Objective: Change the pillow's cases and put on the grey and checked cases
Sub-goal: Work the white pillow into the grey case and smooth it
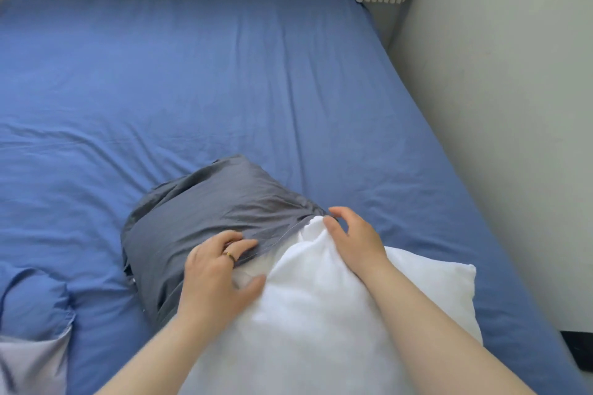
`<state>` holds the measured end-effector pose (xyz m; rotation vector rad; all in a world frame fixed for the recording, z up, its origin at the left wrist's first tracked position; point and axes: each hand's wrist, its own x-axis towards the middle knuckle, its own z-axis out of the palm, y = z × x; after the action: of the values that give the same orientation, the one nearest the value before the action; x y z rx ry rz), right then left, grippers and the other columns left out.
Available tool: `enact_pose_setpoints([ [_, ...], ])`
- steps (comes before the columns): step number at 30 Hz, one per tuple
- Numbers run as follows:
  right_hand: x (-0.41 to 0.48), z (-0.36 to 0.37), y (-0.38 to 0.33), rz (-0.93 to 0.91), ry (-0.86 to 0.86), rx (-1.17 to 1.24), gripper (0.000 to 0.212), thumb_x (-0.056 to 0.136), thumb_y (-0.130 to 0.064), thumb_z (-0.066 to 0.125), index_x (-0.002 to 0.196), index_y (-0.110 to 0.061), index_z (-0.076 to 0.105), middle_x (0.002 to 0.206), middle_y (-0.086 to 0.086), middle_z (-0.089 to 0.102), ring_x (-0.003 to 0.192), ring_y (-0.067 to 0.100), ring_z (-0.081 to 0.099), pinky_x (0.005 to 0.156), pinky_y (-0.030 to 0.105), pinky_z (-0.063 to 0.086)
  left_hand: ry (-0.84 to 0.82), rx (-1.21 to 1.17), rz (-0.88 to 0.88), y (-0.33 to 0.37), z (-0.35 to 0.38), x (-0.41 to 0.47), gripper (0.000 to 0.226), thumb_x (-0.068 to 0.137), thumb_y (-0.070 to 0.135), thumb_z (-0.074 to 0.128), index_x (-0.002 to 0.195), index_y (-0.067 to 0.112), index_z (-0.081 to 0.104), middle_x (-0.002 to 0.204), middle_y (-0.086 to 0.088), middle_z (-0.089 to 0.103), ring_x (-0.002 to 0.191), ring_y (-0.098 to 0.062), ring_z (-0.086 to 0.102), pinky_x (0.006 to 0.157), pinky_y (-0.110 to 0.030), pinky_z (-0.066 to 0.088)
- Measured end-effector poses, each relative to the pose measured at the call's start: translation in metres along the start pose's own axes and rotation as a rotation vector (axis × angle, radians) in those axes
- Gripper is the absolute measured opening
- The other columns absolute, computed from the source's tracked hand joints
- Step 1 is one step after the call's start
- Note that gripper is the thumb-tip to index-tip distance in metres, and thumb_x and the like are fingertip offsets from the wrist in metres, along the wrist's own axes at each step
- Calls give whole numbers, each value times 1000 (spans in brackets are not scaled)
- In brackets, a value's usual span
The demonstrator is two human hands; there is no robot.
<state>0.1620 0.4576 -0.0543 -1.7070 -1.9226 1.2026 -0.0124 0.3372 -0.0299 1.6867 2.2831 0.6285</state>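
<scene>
Grey case [205,202] covers the pillow's [321,314] far end, hem under left hand [218,269].

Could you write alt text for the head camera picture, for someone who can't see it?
Two hands hold a white pillow, its far end inside a grey case, on a bed with a blue sheet. The left hand, wearing a ring, grips the case's open edge; the right hand holds the pillow's far end at that opening. Pale cloth lies lower left.
</scene>
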Motion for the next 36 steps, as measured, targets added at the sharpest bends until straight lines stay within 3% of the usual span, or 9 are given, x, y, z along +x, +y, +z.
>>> enact_pose_setpoints([
  [6,5,19,-28,-146,-203,-421,43,86,-37,52,129,-33,45,133,-9,51,120,17,50,92,30,40,68,-105,-526,-31,6,-47,67,64,40,75,121,12,54,129,-9,53,118,-32,46,102,-43,30],
  [10,2,12,-25,-134,-194,-514,29,89,-19,41,109,-25,61,116,1,64,107,25,55,79,30,42,79,-89,-494,-28,14,-41,34,79,18,66,112,14,61,124,-3,57,117,-26,47,96,-36,34],
  [16,-7,-28,3,-50,200,-131,27,91,-7,42,105,-8,64,108,10,67,104,30,56,78,31,40,230,-68,-271,5,20,-11,15,66,-4,68,78,5,69,94,-8,69,86,-35,59,70,-33,37],
  [21,-18,-61,35,222,181,-285,27,91,-8,39,108,-11,60,113,10,63,105,30,52,74,31,36,181,-120,-520,5,39,-2,10,82,9,53,90,13,58,98,-2,59,97,-24,50,66,-28,29],
  [25,-44,-36,-3,-454,512,-318,11,77,-6,57,78,-2,67,84,15,69,83,30,59,79,27,37,164,-287,-608,13,41,18,19,86,18,50,71,26,42,80,3,53,76,-22,47,62,-28,30],
  [28,-70,19,-28,-822,114,-521,31,63,-48,66,64,-17,68,70,0,69,69,18,65,70,18,51,142,-418,-528,22,36,29,31,83,19,55,58,30,40,61,9,50,66,-22,46,60,-29,32],
  [30,-69,44,-32,-594,-103,-766,62,59,-65,65,102,-20,67,113,6,65,107,24,60,97,29,47,168,-536,-459,22,29,34,33,82,16,59,56,30,46,55,10,49,59,-17,45,55,-29,34],
  [32,-51,58,-26,-362,-171,-805,91,72,-62,56,145,-21,19,152,15,18,140,33,17,115,43,15,184,-630,-387,21,22,36,34,81,11,61,55,30,51,51,9,50,51,-7,44,52,-19,36],
  [36,-28,71,-34,-345,-62,-958,50,88,-36,49,132,-15,41,129,12,51,117,30,50,92,37,42,123,-597,-250,28,29,26,35,79,11,64,54,33,52,52,6,55,53,-8,44,53,-14,37],
])
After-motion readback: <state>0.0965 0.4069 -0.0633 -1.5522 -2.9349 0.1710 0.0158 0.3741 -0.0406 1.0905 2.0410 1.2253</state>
